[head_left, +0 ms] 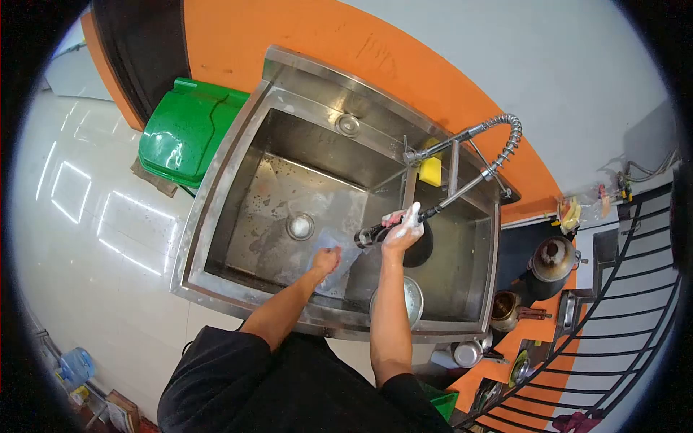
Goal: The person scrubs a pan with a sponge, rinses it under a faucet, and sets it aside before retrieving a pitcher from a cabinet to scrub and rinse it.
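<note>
My right hand [406,232], covered in white suds, is closed around the black spray head [370,235] of the faucet. The spray head points left over the steel double sink [238,238]. My left hand [326,260] is low over the left basin, its fingers curled at the edge of a clear plastic piece [333,283]. Whether that piece is a container or a sheet I cannot make out. Below my right hand, a round metal pot [413,299] is partly hidden by my forearm. A dark round thing [420,249] shows behind my right hand.
A coiled spring faucet [515,137] arches over the divider, with a yellow sponge [431,172] near its base. The left basin has a round drain [300,226]. A green bin [191,133] stands left of the sink. Pots [554,258] and a black metal railing [613,289] are on the right.
</note>
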